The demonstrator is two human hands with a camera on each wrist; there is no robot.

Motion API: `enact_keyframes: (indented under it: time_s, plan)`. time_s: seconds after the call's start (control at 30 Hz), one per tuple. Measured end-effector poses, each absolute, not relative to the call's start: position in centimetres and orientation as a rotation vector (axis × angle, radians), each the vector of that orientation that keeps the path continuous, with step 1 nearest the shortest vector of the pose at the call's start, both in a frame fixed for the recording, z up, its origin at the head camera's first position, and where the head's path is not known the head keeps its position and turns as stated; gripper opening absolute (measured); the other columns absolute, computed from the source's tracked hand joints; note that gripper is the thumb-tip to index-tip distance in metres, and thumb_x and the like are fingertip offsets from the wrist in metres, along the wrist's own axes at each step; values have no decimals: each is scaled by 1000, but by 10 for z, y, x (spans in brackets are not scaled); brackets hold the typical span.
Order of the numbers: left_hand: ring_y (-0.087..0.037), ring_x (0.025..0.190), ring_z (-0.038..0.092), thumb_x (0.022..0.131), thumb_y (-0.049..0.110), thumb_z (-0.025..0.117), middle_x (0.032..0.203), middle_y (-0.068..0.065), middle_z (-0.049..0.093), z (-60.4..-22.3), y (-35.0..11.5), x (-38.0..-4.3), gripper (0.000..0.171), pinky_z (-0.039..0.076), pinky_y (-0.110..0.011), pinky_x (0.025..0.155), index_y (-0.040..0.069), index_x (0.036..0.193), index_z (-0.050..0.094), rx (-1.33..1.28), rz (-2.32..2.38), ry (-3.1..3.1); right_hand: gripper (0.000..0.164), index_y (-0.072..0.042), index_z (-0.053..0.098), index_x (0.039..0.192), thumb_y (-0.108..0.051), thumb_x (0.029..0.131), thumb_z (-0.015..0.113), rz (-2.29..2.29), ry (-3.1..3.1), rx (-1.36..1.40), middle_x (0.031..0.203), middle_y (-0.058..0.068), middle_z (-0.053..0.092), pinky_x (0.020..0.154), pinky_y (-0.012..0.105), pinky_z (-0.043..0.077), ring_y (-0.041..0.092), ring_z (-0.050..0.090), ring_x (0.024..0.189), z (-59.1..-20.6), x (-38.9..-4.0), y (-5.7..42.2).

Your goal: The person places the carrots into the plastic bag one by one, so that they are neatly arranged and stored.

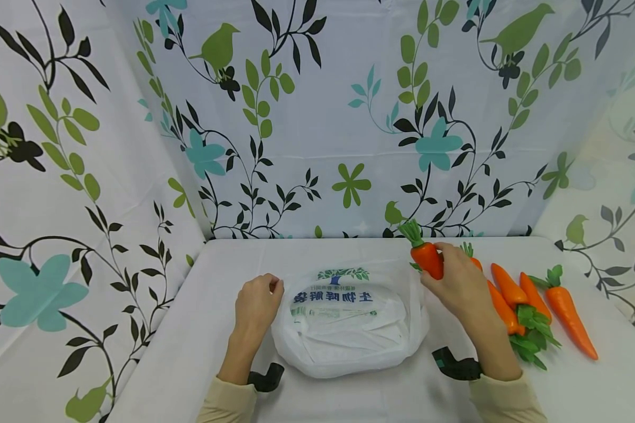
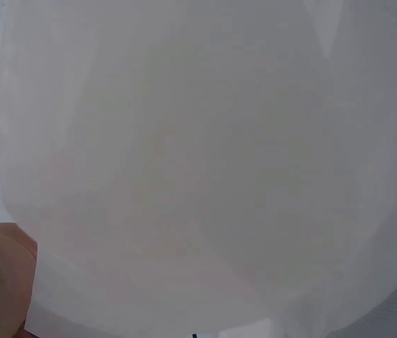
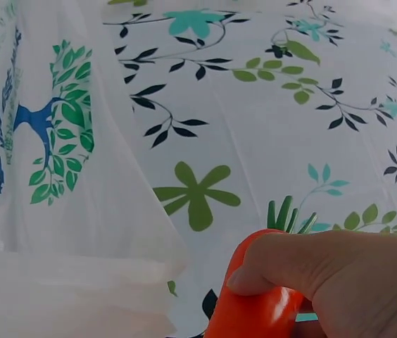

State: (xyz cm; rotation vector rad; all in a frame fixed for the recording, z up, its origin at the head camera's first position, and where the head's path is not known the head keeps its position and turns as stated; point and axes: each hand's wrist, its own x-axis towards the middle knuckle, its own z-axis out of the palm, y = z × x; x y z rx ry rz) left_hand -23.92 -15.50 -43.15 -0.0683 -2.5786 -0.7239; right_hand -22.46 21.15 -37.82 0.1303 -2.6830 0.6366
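At the far right corner of a white plastic bag [image 1: 349, 345], in the head view, the right hand [image 1: 457, 285] grips a glossy orange carrot [image 1: 425, 259]. The carrot slants, its leafy green top pointing away from the person and toward the bag's left. The right hand is the nearer one; the left hand [image 1: 259, 299], fingers curled, is well apart from it at the bag's left edge. Right of the bag lies a cluster of leafy-topped carrots [image 1: 572, 317]. Under the bag spreads a white tabletop [image 1: 323, 405]; beyond it hangs fabric [image 1: 307, 135] printed with birds, leaves and flowers.

From the left wrist, pale film nearly fills the view; whether the left hand pinches the bag cannot be told.

From the right wrist, the carrot sits between thumb and fingers, just right of the bag's printed tree.
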Motion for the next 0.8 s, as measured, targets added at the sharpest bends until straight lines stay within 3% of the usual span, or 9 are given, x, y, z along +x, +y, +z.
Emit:
enact_keyframes:
  time_s: [0.8]
  plan:
    - [-22,65,67,93,16,67,82,-10,74,-432,-155,-240,17,54,-34,55,1,95,76,-57,-728,-2590,53,0,58,130,-9,81,77,563,-2416,377,115,23,64,75,52,60,38,66,94,-386,-221,174]
